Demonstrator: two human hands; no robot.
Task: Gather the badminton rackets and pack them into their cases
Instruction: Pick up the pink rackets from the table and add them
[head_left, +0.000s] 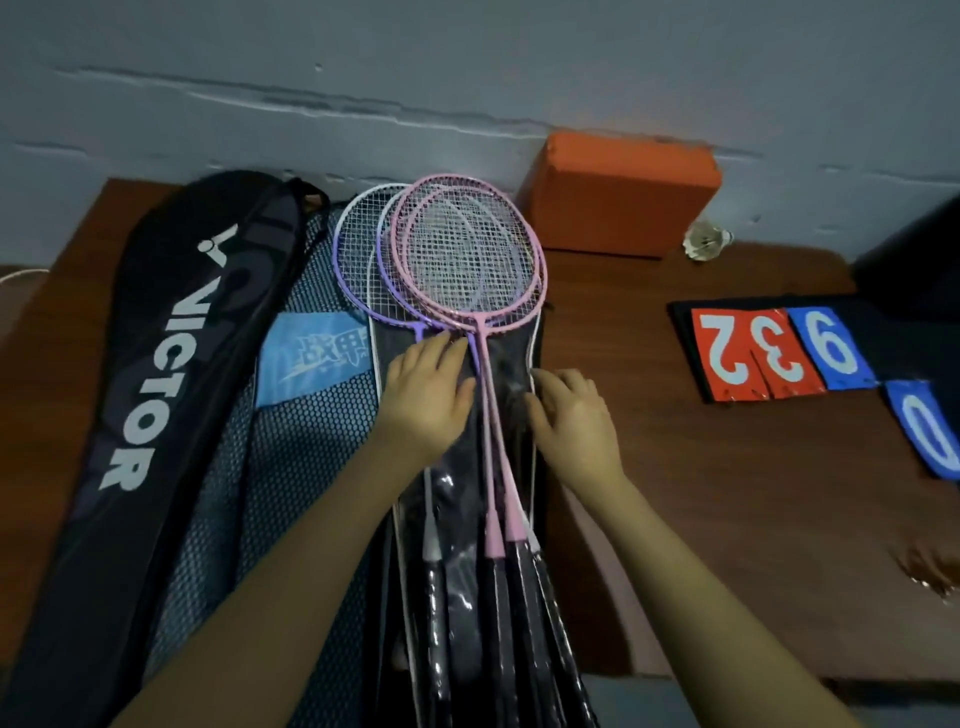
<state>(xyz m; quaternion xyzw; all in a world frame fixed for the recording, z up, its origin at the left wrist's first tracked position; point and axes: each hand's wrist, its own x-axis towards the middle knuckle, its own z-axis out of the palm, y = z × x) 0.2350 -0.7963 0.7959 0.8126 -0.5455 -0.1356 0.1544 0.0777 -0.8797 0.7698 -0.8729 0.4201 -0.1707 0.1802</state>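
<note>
Brown tabletop (701, 467) against a grey wall. Nearest: black-wrapped racket handles, then thin shafts running away from the viewer. Left hand (423, 397) and right hand (569, 415) lie flat either side of the shafts, fingers straight, gripping nothing, pressing on a clear-fronted case (457, 467) under the rackets (467, 260). Heads (pink over purple and white) are stacked past the hands. Judged light, stiff in frame, strings delicate; best lifted by handles or shafts. Left: mesh case (291, 441), black Victor case (156, 364). Far: orange block (618, 192), shuttlecock (706, 240), score cards (779, 353).
</note>
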